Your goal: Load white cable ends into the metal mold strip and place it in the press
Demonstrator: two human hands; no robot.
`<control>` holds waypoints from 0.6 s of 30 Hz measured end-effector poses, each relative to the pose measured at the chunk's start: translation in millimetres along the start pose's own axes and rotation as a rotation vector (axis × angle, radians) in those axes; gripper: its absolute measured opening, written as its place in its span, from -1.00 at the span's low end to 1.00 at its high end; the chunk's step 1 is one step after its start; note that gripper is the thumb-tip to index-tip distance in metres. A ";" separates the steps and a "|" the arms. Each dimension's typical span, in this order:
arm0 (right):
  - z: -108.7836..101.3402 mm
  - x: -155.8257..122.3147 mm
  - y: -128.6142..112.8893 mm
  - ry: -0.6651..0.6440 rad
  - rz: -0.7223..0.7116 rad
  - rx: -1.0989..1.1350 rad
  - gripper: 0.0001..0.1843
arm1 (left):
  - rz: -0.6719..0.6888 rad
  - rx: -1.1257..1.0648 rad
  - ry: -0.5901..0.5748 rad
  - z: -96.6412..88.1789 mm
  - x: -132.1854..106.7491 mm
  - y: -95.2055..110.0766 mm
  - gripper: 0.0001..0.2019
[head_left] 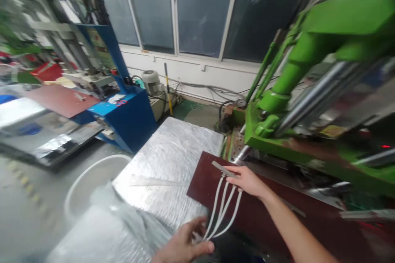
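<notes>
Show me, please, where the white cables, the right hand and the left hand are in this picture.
white cables (pixel 222 211): head view, middle of the bundle, between the two hands.
right hand (pixel 247 181): head view, back of the hand.
left hand (pixel 182 247): head view, back of the hand.

1. The right hand (pixel 245 181) is stretched forward, palm down, with its fingers drawn together in a pinch.
2. The right forearm is bare and runs in almost straight from the lower right corner.
3. The left hand (pixel 182 246) sits low, close to the body, fingers curled and thumb pointing right.
</notes>
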State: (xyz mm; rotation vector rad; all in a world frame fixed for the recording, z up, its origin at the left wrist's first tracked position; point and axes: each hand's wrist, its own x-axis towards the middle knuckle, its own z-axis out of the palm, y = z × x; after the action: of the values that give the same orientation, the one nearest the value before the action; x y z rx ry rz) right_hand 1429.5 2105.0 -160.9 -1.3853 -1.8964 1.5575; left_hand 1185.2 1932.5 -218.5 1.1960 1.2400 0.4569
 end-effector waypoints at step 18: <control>-20.1 5.4 84.4 0.030 0.188 0.135 -0.47 | -0.124 1.298 -0.063 -47.4 0.3 -65.9 -0.42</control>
State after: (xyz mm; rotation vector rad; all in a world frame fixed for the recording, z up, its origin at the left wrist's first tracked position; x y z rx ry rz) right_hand 1481.4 2115.2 -229.8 -1.5546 -1.6505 1.7068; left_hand 1122.5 1928.9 -270.0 2.1356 1.5612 -0.6112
